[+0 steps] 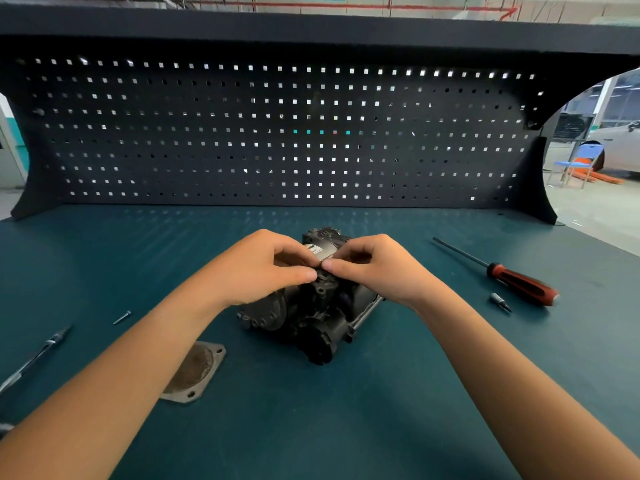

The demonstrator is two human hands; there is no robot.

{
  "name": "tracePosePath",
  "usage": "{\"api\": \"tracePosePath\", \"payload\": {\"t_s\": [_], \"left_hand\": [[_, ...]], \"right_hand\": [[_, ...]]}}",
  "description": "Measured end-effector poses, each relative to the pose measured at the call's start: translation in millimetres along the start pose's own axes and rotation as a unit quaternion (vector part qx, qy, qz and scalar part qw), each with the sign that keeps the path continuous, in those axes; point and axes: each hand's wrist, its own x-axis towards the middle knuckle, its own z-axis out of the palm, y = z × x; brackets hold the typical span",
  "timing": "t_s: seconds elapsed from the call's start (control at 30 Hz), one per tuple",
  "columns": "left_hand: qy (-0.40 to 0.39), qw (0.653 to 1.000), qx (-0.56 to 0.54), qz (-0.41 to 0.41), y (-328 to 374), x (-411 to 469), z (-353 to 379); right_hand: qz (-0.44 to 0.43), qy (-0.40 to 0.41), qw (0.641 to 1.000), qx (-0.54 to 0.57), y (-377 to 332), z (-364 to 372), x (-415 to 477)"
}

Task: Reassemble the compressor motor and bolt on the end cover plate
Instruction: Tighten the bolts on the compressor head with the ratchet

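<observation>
View from my head, looking down at a workbench (346, 427) with a dark teal top. A compressor motor (311, 317), dark grey metal, lies on its side in the middle of the bench, straight ahead of me, its long body running away from me towards a black pegboard (277, 133) at the back.

Both my bare forearms reach in from the bottom corners and meet over the top of the motor. My left hand (263, 268) has its fingers curled over the motor's upper side, with the thumb stretched towards a small fitting on top. My right hand (377, 268) mirrors it, fingers curled and thumb and forefinger drawn together at the same spot. The tips of both hands nearly touch each other. I cannot tell whether a small part sits between them.

The end cover plate (194, 374), a flat grey piece with bolt holes at its corners and a rusty round centre, lies on the bench near the motor, to its left and closer to me, partly hidden under my left forearm. It is not on the motor.

Further left lie a loose screw (122, 317) and a slim metal tool (34, 356). Well to the right of the motor lies a screwdriver (519, 282) with a red and black handle, and a small driver bit (499, 302) just beside it.
</observation>
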Motion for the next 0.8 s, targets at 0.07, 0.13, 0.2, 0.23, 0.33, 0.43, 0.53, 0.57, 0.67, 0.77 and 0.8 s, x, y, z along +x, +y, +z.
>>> {"api": "tracePosePath", "payload": {"t_s": [0.07, 0.13, 0.2, 0.23, 0.33, 0.43, 0.53, 0.57, 0.67, 0.77, 0.8], "left_hand": [[0.002, 1.000, 0.001, 0.008, -1, 0, 0], [0.003, 1.000, 0.008, 0.014, 0, -1, 0], [0.006, 1.000, 0.006, 0.017, 0, -1, 2], [0.009, 1.000, 0.003, 0.018, -1, -2, 3], [0.011, 1.000, 0.003, 0.009, -2, -3, 6], [-0.008, 1.000, 0.016, -0.001, -2, -3, 4], [-0.028, 0.998, 0.063, -0.001, 0, -5, 5], [-0.030, 0.996, 0.081, 0.000, 1, -6, 5], [-0.047, 0.991, 0.122, -0.011, 3, -8, 4], [-0.086, 0.984, 0.154, -0.027, 3, -10, 2], [-0.094, 0.982, 0.162, -0.026, 2, -10, 3]], "right_hand": [[0.006, 0.003, 1.000, -0.006, 1, -1, 0], [0.012, 0.004, 1.000, 0.002, 3, -1, -1], [0.013, 0.005, 1.000, 0.008, 3, -1, -2], [0.012, 0.005, 1.000, 0.008, 4, -1, -2], [0.004, 0.000, 1.000, 0.013, 4, -1, -2], [0.002, 0.001, 1.000, 0.013, 5, -2, 0], [-0.002, 0.002, 1.000, 0.001, 5, -3, 1], [-0.007, 0.011, 1.000, -0.002, 6, -4, 1], [-0.024, 0.109, 0.993, -0.039, 15, -4, 4], [0.010, 0.186, 0.980, -0.074, 30, -4, 8], [0.039, 0.185, 0.979, -0.072, 37, -4, 9]]}}
